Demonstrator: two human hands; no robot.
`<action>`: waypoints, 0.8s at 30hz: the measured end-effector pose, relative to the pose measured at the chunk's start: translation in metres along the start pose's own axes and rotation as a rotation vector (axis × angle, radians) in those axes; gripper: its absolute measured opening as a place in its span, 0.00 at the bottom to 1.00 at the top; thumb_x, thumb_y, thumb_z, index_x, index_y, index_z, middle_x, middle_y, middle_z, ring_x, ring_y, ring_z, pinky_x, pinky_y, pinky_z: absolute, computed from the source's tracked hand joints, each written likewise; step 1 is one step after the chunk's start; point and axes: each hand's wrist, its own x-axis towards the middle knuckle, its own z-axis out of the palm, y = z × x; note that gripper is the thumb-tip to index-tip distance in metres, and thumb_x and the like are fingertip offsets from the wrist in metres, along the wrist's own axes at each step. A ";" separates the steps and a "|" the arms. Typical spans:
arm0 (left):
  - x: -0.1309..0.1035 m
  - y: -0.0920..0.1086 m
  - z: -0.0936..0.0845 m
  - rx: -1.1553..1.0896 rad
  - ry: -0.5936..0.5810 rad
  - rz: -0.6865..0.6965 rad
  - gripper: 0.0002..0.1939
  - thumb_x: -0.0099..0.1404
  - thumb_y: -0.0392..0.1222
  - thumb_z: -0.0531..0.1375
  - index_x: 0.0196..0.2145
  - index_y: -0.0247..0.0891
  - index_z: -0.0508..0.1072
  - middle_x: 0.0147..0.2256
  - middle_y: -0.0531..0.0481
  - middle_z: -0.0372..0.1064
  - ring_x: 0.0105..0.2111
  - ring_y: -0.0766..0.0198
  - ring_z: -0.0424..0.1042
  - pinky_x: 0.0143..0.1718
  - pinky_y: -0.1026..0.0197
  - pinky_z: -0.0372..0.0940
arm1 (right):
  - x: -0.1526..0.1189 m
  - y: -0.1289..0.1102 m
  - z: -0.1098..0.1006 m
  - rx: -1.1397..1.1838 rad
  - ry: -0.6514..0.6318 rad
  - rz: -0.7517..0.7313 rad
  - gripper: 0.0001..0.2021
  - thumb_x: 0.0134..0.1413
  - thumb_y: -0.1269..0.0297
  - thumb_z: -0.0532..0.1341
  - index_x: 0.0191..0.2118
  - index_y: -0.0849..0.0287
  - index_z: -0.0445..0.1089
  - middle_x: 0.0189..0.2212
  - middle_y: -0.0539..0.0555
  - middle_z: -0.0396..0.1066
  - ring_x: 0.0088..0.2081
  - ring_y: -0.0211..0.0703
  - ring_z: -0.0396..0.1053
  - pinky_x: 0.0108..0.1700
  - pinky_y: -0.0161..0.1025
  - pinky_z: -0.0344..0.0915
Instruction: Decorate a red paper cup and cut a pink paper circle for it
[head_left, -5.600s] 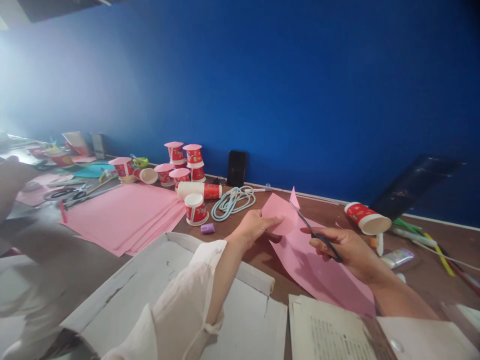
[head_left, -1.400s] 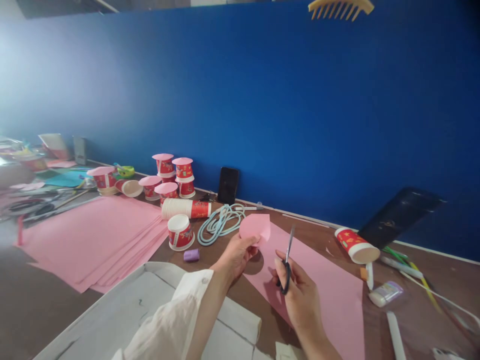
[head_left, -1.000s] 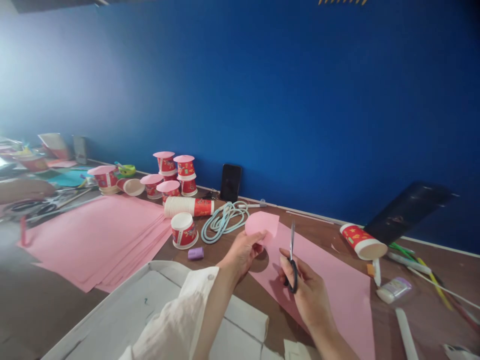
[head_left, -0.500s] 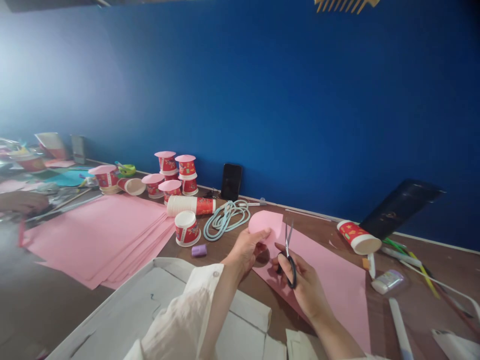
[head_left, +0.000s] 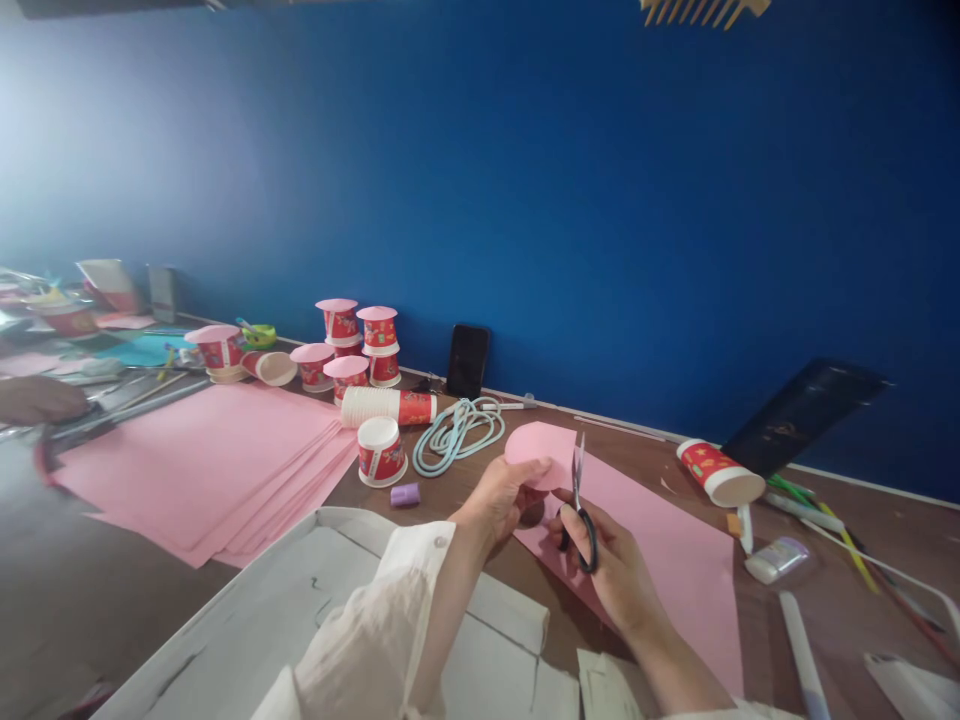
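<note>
A piece of pink paper [head_left: 541,445] with a rounded left edge is pinched in my left hand [head_left: 504,500], thumb on top. My right hand [head_left: 604,555] grips black-handled scissors [head_left: 577,490], fingers in the loops. Their blades point up and stand at the right edge of the pink piece, nearly closed. Beneath my right hand lies a large pink sheet [head_left: 675,550] on the brown table.
Left lie stacked pink sheets [head_left: 202,450]. Behind stand red paper cups [head_left: 381,450], some topped with pink discs, a coiled pale-blue cord [head_left: 457,435] and a phone [head_left: 468,360]. A white box lid [head_left: 330,580] lies in front. Another person's hand [head_left: 41,400] is far left.
The scissor blades have come closer together at the paper's right edge. The whole view has shifted slightly. My left hand still holds the pink piece.
</note>
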 end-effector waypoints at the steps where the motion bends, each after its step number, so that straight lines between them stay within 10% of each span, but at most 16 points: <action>1: -0.001 0.001 0.000 0.004 -0.005 -0.011 0.19 0.47 0.45 0.72 0.32 0.32 0.73 0.27 0.47 0.72 0.25 0.65 0.70 0.29 0.62 0.64 | 0.000 0.000 -0.001 -0.008 -0.003 0.003 0.33 0.47 0.40 0.65 0.51 0.62 0.75 0.26 0.51 0.71 0.22 0.35 0.61 0.24 0.35 0.60; 24: -0.001 0.003 0.001 0.029 0.018 -0.040 0.18 0.51 0.42 0.72 0.39 0.31 0.77 0.35 0.42 0.76 0.33 0.62 0.75 0.38 0.61 0.69 | 0.000 -0.003 -0.008 -0.197 0.010 -0.039 0.24 0.51 0.42 0.63 0.42 0.60 0.78 0.24 0.51 0.68 0.29 0.41 0.64 0.29 0.35 0.62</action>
